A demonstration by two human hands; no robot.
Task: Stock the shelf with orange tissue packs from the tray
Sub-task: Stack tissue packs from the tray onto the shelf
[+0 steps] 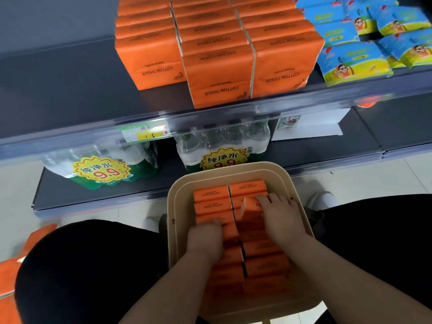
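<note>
A beige tray [275,174] sits between my knees, filled with two rows of orange tissue packs [211,194]. My right hand [280,216] grips a pack [251,206] in the right row that is tilted up out of the row. My left hand [204,239] reaches into the left row, fingers curled down onto a pack [230,231] there. On the shelf [70,94] above stand three rows of orange tissue packs [219,76], printed COTTON TISSUE.
Blue and yellow packs [355,61] lie right of the orange rows on the shelf. Bundles of water bottles [102,169] with 9.9 stickers stand on the lower shelf. Orange packaging [9,281] lies on the floor at the left. My black-clad knees flank the tray.
</note>
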